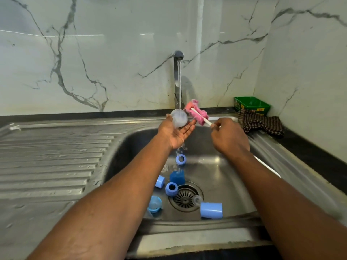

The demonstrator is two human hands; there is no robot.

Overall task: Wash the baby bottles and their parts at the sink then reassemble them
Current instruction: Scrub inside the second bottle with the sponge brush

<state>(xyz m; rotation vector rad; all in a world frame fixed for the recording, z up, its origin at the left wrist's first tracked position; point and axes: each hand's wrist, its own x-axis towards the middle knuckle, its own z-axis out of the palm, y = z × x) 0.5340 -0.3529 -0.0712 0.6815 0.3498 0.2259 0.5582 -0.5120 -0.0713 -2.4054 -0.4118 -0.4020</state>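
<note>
rinsing a bottle under the running tap

at the centre of the frame the left hand (pixel 175 131) lies palm up with its fingers stretched out, and a clear baby bottle (pixel 179 118) rests on it, seen end on, right under the stream of water (pixel 179 85) from the steel tap (pixel 177 72). water drips off the palm into the sink basin (pixel 216 169) below.

just to the right, the right hand (pixel 228 135) pinches the white handle of a pink sponge bottle brush (pixel 196 114). the sponge head sits beside the bottle, just right of it and near the left fingertips; whether they touch cannot be told.

lower in the frame, on the basin floor around the drain strainer (pixel 185 197), lie the loose parts: a blue screw ring (pixel 180 159) under the dripping water, a dark blue sponge-like block (pixel 177 176), a small light blue cap (pixel 160 181), a second blue ring (pixel 171 188), a light blue cap with a clear piece in it (pixel 155 203), a clear teat (pixel 197 200) at the strainer's right edge and a larger light blue cover (pixel 211 210) on its side just beside it.

on the dark desk at the right of the frame, a green plastic tub (pixel 252 105) stands in the corner with a checked cloth (pixel 261 123) in front of it. the ribbed draining board (pixel 52 158) fills the left side.
</note>
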